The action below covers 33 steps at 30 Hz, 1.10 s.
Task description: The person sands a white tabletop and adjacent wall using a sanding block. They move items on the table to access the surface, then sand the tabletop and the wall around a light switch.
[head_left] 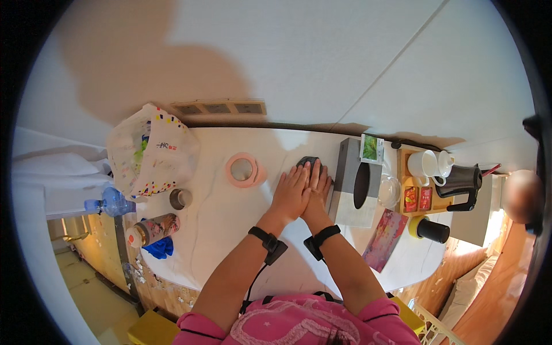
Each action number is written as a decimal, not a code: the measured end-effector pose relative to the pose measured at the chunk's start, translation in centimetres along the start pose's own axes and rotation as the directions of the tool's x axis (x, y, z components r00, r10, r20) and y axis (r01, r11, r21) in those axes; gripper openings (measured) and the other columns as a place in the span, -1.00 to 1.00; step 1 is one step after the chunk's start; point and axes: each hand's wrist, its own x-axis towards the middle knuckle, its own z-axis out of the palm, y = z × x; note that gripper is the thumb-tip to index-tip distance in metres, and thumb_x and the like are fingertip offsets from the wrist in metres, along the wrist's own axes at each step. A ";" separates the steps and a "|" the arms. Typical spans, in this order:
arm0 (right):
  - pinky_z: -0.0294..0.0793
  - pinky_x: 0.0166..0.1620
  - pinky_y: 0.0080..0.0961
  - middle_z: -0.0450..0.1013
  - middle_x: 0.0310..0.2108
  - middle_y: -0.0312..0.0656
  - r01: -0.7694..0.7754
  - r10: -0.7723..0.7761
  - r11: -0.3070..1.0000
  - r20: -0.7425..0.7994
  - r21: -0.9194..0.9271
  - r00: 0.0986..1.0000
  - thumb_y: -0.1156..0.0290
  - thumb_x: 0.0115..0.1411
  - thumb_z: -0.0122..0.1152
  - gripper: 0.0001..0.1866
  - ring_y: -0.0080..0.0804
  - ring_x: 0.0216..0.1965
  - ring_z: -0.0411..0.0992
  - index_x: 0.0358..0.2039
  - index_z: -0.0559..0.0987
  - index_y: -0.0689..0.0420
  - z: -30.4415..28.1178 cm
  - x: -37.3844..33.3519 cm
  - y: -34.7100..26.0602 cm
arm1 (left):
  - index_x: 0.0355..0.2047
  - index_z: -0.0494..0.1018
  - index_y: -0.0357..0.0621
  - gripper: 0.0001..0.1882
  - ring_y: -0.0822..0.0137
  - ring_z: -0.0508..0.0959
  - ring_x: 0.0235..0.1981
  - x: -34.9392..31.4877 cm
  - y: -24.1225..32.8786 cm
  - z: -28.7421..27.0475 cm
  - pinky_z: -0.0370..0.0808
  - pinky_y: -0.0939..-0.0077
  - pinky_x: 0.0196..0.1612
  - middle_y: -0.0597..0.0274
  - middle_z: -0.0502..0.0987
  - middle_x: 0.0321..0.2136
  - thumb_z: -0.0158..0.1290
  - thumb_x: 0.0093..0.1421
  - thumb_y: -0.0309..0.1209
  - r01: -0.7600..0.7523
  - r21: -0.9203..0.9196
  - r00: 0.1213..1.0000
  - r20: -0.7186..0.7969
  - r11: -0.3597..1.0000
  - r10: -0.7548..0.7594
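Head view: two hands [289, 194] [315, 197] on one dark object [309, 160]

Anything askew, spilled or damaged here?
Minor only: crumpled blue material sits bunched at the white marbled table's left edge; the brown wood-look surface below has ragged white patches, possibly peeling. No visible spill.

Bright lighting is recorded; a large shadow [198, 75] is cast on the wall [397, 57]; edges are bowed, corners blackened.

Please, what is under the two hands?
Part of a dark object shows beyond the left hand and the right hand; the rest is covered, so its kind is unclear.
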 end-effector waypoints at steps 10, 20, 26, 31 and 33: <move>-0.25 0.42 0.24 -0.28 0.52 0.08 0.222 -0.220 0.974 -0.029 0.048 0.975 0.13 0.24 0.03 -0.13 0.26 0.49 -0.26 0.49 -0.01 0.11 1.0 -8.6 -4.0 | 0.41 -0.03 -0.43 -0.26 -0.17 0.04 0.44 -12.6 0.4 -0.1 -0.05 -0.07 0.44 -0.27 0.07 0.40 -0.15 0.41 -0.15 0.120 0.043 0.993 -0.012 0.992 -0.120; -0.26 0.41 0.28 -0.25 0.52 0.00 0.251 -0.251 0.964 0.000 0.084 0.968 0.14 0.26 0.05 -0.16 0.17 0.50 -0.24 0.48 0.03 0.08 2.2 -16.9 -7.8 | 0.40 -0.02 -0.45 -0.20 -0.20 0.05 0.43 -22.0 -0.2 -0.1 -0.02 -0.11 0.42 -0.29 0.07 0.39 -0.08 0.38 -0.09 0.107 0.108 0.990 0.083 0.988 -0.116; -0.25 0.37 0.41 -0.26 0.53 -0.04 0.187 -0.187 0.979 -0.011 0.081 0.982 0.11 0.26 0.06 -0.16 0.15 0.51 -0.25 0.49 0.01 0.01 2.6 -17.8 -8.0 | 0.40 -0.02 -0.44 -0.19 -0.22 0.10 0.40 -22.0 -0.4 0.8 0.01 -0.17 0.40 -0.25 0.07 0.40 -0.08 0.37 -0.08 0.010 0.087 1.000 -0.006 0.996 -0.009; -0.22 0.33 0.49 -0.25 0.53 -0.05 0.102 -0.098 0.988 -0.043 0.119 0.994 0.08 0.24 0.09 -0.13 0.17 0.50 -0.25 0.49 0.01 -0.01 2.7 -14.7 -7.4 | 0.41 -0.07 -0.43 -0.20 -0.25 0.04 0.42 -18.0 -0.8 0.8 -0.02 -0.14 0.41 -0.25 -0.01 0.43 -0.15 0.40 -0.07 0.013 0.102 0.999 0.034 0.995 -0.017; -0.23 0.33 0.50 -0.26 0.53 -0.06 0.097 -0.092 0.988 -0.051 0.118 0.994 0.08 0.23 0.10 -0.13 0.19 0.50 -0.25 0.49 0.02 -0.02 2.3 -12.6 -6.9 | 0.41 -0.07 -0.43 -0.20 -0.26 0.03 0.42 -15.7 -0.9 0.4 -0.01 -0.15 0.41 -0.24 -0.02 0.43 -0.15 0.40 -0.08 0.029 0.106 0.998 0.051 0.994 -0.034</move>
